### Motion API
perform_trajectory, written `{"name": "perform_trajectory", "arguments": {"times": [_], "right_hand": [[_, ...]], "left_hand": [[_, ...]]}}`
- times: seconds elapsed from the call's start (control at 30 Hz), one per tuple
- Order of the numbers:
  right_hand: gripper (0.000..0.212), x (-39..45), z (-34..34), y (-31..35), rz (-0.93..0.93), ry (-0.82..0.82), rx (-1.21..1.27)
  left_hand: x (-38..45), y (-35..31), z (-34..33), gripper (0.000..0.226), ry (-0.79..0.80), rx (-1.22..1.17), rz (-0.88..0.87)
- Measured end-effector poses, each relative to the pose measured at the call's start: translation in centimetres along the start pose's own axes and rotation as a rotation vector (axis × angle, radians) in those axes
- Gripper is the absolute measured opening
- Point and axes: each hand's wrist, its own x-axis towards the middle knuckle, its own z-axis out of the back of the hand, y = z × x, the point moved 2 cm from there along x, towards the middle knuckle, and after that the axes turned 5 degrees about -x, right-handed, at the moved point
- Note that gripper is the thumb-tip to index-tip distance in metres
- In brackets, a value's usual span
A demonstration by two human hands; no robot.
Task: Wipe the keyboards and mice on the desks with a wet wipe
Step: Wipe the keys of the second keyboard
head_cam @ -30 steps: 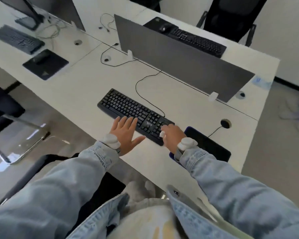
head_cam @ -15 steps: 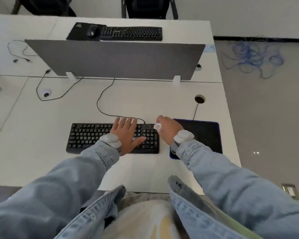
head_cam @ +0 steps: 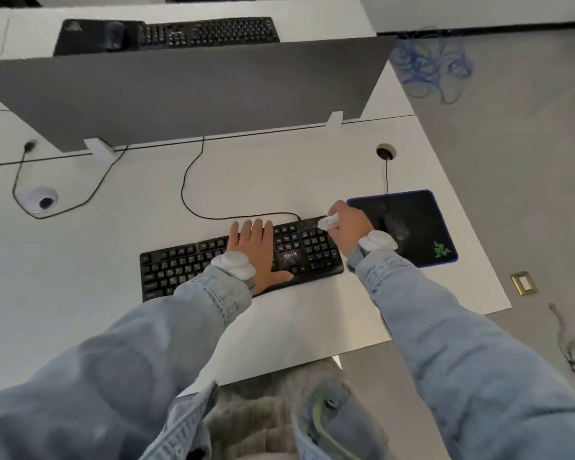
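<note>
Black keyboard (head_cam: 213, 263), white wipe (head_cam: 326, 222), black mousepad (head_cam: 422, 220) w/ purple edge & green logo, mouse (head_cam: 395, 227) prob. dark.

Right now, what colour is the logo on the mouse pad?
Green, on the black mouse pad with its purple edge; head view.

Head view, steeply down, close over desk (head_cam: 279, 180)

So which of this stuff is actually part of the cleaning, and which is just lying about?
Part of the job: wet wipe in the right hand; near keyboard under the left hand; mouse; far keyboard.

Lying about: grey divider; blue cables; mouse pad.
</note>
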Motion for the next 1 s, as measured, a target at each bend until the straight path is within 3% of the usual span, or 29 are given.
{"name": "perform_trajectory", "arguments": {"times": [0.23,0.3,0.4,0.6,0.87,1.0], "right_hand": [[0.016,4.4,-3.1,-0.4,0.143,-0.181,0.016],[0.019,5.0,-3.2,-0.2,0.173,-0.274,0.037],[0.021,5.5,-3.9,-0.4,0.216,-0.276,0.023],[0.014,6.2,-4.9,-0.7,0.357,-0.250,-0.048],[0.015,5.9,-5.1,-1.7,0.405,-0.509,-0.125],[0.006,4.0,-6.2,-1.0,0.469,-0.506,-0.008]], "left_hand": [[2.1,0.0,-4.6,0.138,-0.081,-0.101,0.055],[2.7,-0.4,-5.9,0.145,-0.166,-0.087,0.082],[3.5,-1.1,-7.4,0.154,-0.255,-0.033,0.104],[4.4,-1.2,-8.5,0.161,-0.296,0.063,0.048],[5.3,1.3,-8.6,0.168,-0.293,0.125,-0.047],[4.9,1.4,-8.7,0.166,-0.319,0.104,-0.038]]}}
